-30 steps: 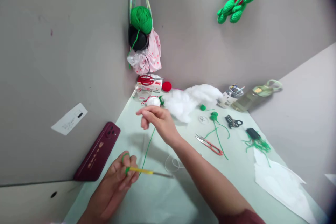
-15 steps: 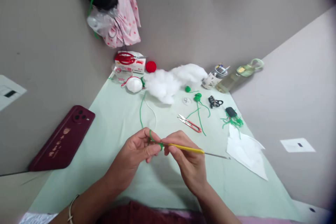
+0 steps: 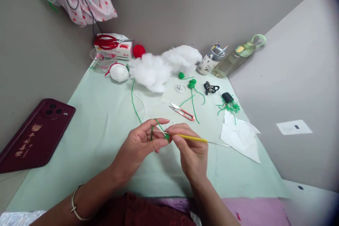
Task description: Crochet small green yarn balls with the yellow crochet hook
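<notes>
My left hand [image 3: 141,142] pinches a small green crochet piece [image 3: 166,136] between thumb and finger. Green yarn [image 3: 136,103] runs from the back of the table over its raised index finger. In my right hand [image 3: 191,152] is a crochet hook [image 3: 192,137] with a yellow grip, held like a pen. Its thin metal tip points left, at the green piece and close to the taut strand. The hook's other metal end sticks out to the right. A white strand [image 3: 143,103] lies beside the green yarn on the cloth.
Thread snips [image 3: 182,112] lie just beyond my hands, near green crocheted bits [image 3: 192,84]. White stuffing [image 3: 152,72], a white yarn ball [image 3: 119,72], red scissors [image 3: 107,41], a pen jar [image 3: 210,61] and a bottle [image 3: 233,58] stand behind. A maroon phone [image 3: 37,134] is at left, white paper [image 3: 239,137] at right.
The view has tilted down and shifted, so the table things sit higher and further left. The hook tip now shows clear of the green piece, and my left index finger is straighter.
</notes>
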The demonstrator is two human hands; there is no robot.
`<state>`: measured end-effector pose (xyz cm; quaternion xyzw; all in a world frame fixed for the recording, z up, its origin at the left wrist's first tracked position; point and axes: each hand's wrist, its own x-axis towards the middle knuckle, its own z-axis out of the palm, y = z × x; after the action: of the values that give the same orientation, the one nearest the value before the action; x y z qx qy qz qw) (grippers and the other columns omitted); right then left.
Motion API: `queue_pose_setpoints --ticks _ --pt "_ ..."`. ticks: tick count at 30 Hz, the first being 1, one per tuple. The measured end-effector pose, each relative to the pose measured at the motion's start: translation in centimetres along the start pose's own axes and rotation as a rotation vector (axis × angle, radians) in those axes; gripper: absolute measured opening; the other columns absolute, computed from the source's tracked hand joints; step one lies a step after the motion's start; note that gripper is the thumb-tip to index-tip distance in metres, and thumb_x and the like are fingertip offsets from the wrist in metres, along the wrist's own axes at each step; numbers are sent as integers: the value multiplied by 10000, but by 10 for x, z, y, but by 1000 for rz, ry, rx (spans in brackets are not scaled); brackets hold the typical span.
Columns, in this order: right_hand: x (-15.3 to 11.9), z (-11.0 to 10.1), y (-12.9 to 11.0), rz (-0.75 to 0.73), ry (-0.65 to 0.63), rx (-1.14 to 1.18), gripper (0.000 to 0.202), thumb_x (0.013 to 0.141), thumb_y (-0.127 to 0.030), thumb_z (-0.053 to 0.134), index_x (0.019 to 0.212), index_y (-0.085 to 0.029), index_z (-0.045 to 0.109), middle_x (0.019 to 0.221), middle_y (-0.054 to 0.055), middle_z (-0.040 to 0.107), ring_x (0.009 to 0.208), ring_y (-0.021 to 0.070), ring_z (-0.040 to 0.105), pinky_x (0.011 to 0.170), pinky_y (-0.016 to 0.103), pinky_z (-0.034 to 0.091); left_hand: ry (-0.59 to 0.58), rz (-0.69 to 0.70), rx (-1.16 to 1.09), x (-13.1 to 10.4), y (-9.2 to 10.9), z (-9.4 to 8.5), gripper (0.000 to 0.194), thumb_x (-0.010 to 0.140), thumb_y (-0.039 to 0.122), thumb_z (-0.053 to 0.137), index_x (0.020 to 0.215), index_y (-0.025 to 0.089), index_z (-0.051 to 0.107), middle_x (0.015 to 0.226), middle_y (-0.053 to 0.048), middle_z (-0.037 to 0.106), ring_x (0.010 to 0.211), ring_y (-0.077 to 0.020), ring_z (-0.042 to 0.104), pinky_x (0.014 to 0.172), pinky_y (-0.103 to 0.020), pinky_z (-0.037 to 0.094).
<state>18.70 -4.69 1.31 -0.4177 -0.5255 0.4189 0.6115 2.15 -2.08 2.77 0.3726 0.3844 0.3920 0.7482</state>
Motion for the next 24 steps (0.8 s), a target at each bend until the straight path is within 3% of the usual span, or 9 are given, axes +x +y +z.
queue_pose_setpoints --ticks 5,9,13,16,18,21,24 --pt "1 -8 5 121 7 212 140 1013 -307 685 1033 -292 823 927 14 765 736 125 712 695 267 602 44 -11 29 2 -3 -1 272 879 305 825 1150 302 811 816 37 654 686 -98 572 702 -250 461" --pt "1 -13 -8 66 -23 98 199 1063 -291 587 1031 -262 782 939 23 763 735 138 727 682 283 621 75 7 62 1 -2 -2 226 881 322 817 1105 298 826 790 37 651 693 -104 568 735 -259 461" --pt "-4 -17 -17 -214 -107 -405 237 1056 -148 525 1135 -248 725 961 37 778 836 159 748 760 292 623 133 19 85 0 0 -1 223 849 328 852 1067 284 834 789 34 643 712 -112 546 731 -258 449" --pt "-8 -16 -12 -503 -192 -773 316 1024 -80 527 1252 -215 701 1072 85 789 971 184 760 813 285 632 129 -5 32 0 -2 1 368 814 327 895 1169 288 806 775 39 641 728 -117 532 716 -247 429" --pt "-9 -15 -8 -610 -212 -874 345 1020 -78 546 1299 -205 704 1157 113 775 1041 200 757 855 295 639 68 -88 -75 1 -4 2 494 795 362 913 1260 272 773 764 36 635 719 -116 519 713 -247 426" --pt "-9 -13 -5 -495 -129 -722 314 1018 -108 582 1253 -241 742 1136 94 766 1023 203 749 836 315 641 -37 -219 -246 2 -7 3 549 791 386 914 1289 215 760 678 48 571 674 -112 487 752 -267 455" --pt "-6 -10 -8 -223 -10 -341 240 1040 -170 575 1123 -267 778 929 45 749 802 177 714 703 324 617 1 -191 -284 2 -6 3 419 850 328 867 1242 212 778 588 85 460 622 -100 441 781 -272 466"
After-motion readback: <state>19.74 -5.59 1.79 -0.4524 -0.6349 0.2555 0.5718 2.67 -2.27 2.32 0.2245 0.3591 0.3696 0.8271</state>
